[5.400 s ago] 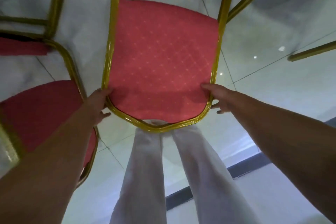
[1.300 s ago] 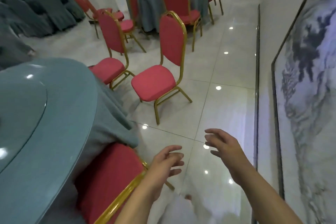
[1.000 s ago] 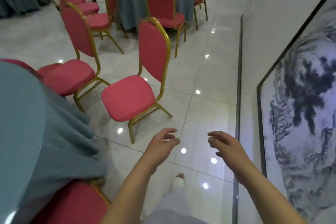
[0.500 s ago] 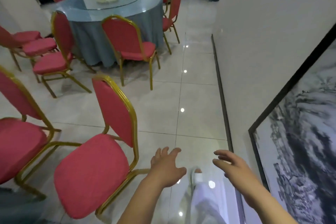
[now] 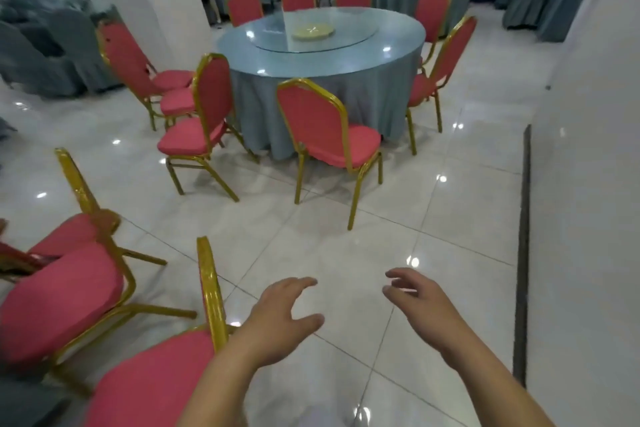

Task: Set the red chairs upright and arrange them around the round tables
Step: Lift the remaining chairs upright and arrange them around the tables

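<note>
Since half a second ago, we have turned toward the round table draped in grey-blue cloth, now at 12 o'clock, with red padded chairs with gold metal frames upright around it. Our left hand and right hand hover over the glossy white tiled floor, fingers loosely spread and holding nothing. The nearest red chair stands at 7 o'clock.

The left hand and right hand, which gripped a chair's back seconds earlier, now reach forward empty over the floor, as the far table comes into full view.
</note>
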The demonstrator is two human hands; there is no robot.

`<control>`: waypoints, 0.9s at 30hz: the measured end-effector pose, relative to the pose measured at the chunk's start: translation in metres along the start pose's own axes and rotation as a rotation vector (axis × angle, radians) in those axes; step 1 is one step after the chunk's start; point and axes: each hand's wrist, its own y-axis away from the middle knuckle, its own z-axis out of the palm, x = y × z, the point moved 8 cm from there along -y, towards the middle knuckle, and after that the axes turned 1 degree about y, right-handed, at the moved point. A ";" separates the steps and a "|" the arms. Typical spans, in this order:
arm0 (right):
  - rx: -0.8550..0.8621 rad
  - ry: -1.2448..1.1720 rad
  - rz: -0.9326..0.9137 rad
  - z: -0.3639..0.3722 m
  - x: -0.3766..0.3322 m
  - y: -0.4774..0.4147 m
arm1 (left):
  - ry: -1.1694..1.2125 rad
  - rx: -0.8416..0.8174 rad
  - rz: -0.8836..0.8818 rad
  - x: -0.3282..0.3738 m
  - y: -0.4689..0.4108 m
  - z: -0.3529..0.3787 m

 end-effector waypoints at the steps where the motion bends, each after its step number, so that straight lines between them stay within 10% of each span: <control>1: -0.058 0.047 -0.018 0.005 -0.010 -0.023 | -0.011 -0.002 -0.027 -0.007 -0.015 -0.005; 7: -0.618 0.603 0.016 0.016 -0.058 -0.158 | 0.240 -0.135 -0.182 -0.035 -0.136 -0.039; 16: -0.197 0.533 -0.204 -0.018 -0.210 -0.378 | 0.330 0.064 -0.166 -0.027 -0.352 -0.195; 27: -0.675 0.548 -0.115 0.159 -0.267 -0.596 | 0.660 0.314 -0.454 -0.141 -0.435 -0.268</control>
